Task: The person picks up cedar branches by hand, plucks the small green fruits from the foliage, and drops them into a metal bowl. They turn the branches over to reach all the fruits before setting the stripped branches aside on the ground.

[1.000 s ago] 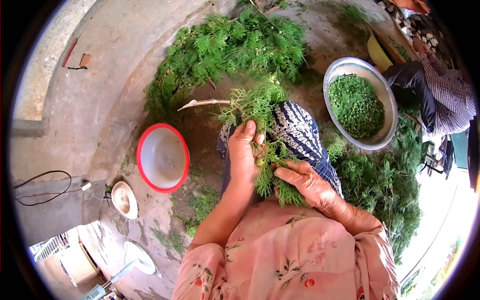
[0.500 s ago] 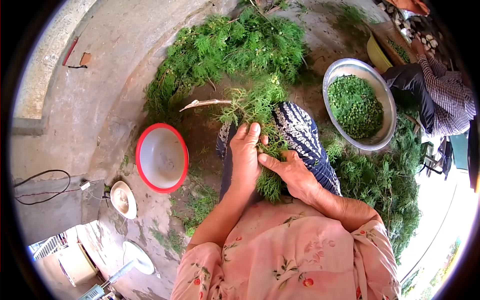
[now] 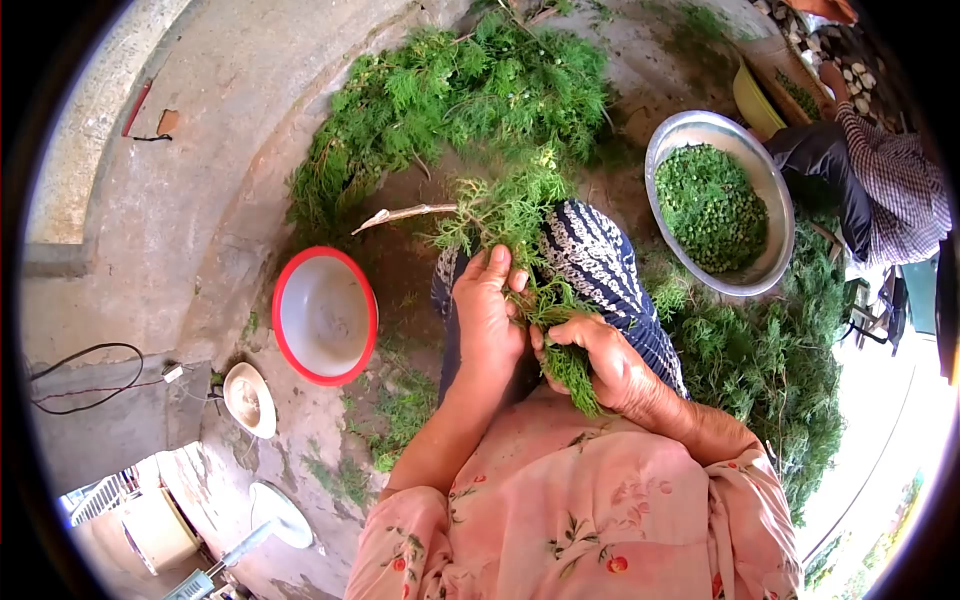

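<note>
A leafy green conifer branch [image 3: 515,205] lies across my lap, its bare brown stem pointing to the left. My left hand [image 3: 487,315] is closed around the middle of it, thumb uppermost. Lower down, my right hand [image 3: 605,360] is closed on the feathery sprigs at the branch's near end, thumb and forefinger bent over them. Both hands are close together above my patterned trousers [image 3: 600,260]. What lies under the fingers is partly hidden by foliage.
A red-rimmed white basin [image 3: 370,330] stands at left. To the right is a metal basin [image 3: 785,255] holding small green cones. Conifer branches lie in a pile [image 3: 460,100] ahead and another pile [image 3: 760,370] at right. A co-worker [image 3: 895,190] sits at the upper right beside a yellow basin [image 3: 752,105].
My right hand has shifted slightly right and curled its fingers around the sprigs, which now bend toward the right. My left hand keeps its hold, and the stem has tilted slightly.
</note>
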{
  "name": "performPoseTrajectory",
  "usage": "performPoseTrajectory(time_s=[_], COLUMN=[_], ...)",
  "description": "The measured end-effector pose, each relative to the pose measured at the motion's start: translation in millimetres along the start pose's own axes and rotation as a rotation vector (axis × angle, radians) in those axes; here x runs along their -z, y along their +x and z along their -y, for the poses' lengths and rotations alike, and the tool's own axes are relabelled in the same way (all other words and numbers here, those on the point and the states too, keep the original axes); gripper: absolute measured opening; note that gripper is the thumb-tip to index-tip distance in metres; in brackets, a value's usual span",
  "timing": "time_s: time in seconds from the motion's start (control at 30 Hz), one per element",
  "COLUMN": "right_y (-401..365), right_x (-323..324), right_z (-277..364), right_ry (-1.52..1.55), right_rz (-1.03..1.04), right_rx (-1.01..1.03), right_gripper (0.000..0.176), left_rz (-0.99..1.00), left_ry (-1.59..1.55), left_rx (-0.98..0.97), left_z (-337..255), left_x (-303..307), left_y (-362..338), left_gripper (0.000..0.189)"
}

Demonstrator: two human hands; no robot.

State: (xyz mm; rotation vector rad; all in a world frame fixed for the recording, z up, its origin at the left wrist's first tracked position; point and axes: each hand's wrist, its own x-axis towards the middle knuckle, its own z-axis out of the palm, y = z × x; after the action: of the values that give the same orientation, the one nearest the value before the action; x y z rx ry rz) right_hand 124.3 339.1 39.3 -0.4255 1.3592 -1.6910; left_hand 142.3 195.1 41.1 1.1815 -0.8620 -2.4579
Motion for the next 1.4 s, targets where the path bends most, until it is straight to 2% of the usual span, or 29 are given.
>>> performPoseTrajectory(time_s=[0.03, 0.1, 0.13, 0.3, 0.37, 0.47, 0.7, 0.77, 0.83, 1.0, 1.1, 1.17, 1.33, 1.4], right_y=[-0.1, 7.9, 10.5, 10.8, 11.0, 13.7, 11.5, 9.8, 7.5, -1.5, -9.7, -14.4, -25.0, -28.4], right_x=[-0.7, 7.9, 17.4, 10.9, -3.5, -12.5, -0.3, 4.2, 4.0, 7.2, -3.1, -0.8, 14.7, 18.8], right_z=[0.6, -11.9, -20.6, -40.8, 5.8, 5.2, -6.8, -30.7, -29.3, -16.9, 3.3, 24.7, 26.4, 27.8], right_ry=[-0.076, -0.546, -0.6, 0.158, 0.508, 0.389, 0.221, -0.072, -0.232, -0.263, 0.102, 0.157, 0.143, 0.043], right_rz=[-0.006, 0.034, 0.133, -0.027, -0.094, -0.162, -0.025, 0.023, 0.063, 0.145, 0.062, 0.185, 0.051, 0.057], right_rx=[0.125, 0.694, 0.627, -0.067, -0.415, -0.342, -0.354, -0.082, 0.052, -0.011, -0.28, -0.443, -0.487, -0.416], right_gripper=[0.019, 0.019, 0.029, 0.025, 0.025, 0.03, 0.028, 0.028, 0.028, 0.02, 0.016, 0.016, 0.023, 0.025], left_rz=[0.026, 0.078, 0.078, 0.14, 0.149, 0.139, 0.133, 0.126, 0.118, 0.168, 0.144, 0.135, 0.077, 0.066], left_ry=[0.002, 0.005, 0.017, 0.029, 0.023, -0.018, -0.01, 0.01, 0.016, -0.07, -0.093, -0.178, -0.169, -0.13], left_rx=[0.012, 0.037, 0.053, 0.05, 0.029, 0.03, 0.0, -0.031, -0.031, -0.027, -0.008, 0.028, 0.019, 0.024], left_z=[-1.5, -5.3, -6.2, -9.3, -7.2, -5.0, -7.9, -7.3, -6.9, -14.0, -14.1, -15.8, -19.1, -18.2], left_x=[0.3, 1.3, 1.9, 3.6, 5.1, 5.4, 8.8, 7.1, 6.5, 6.0, 4.9, 12.5, 8.6, 12.8], left_y=[-0.3, -1.0, -1.0, -1.1, -0.1, 1.2, 6.7, 7.3, 9.4, 8.7, 9.3, 17.3, 15.6, 19.2], left_gripper=[0.015, 0.016, 0.017, 0.018, 0.018, 0.017, 0.016, 0.015, 0.014, 0.011, 0.012, 0.014, 0.016, 0.016])
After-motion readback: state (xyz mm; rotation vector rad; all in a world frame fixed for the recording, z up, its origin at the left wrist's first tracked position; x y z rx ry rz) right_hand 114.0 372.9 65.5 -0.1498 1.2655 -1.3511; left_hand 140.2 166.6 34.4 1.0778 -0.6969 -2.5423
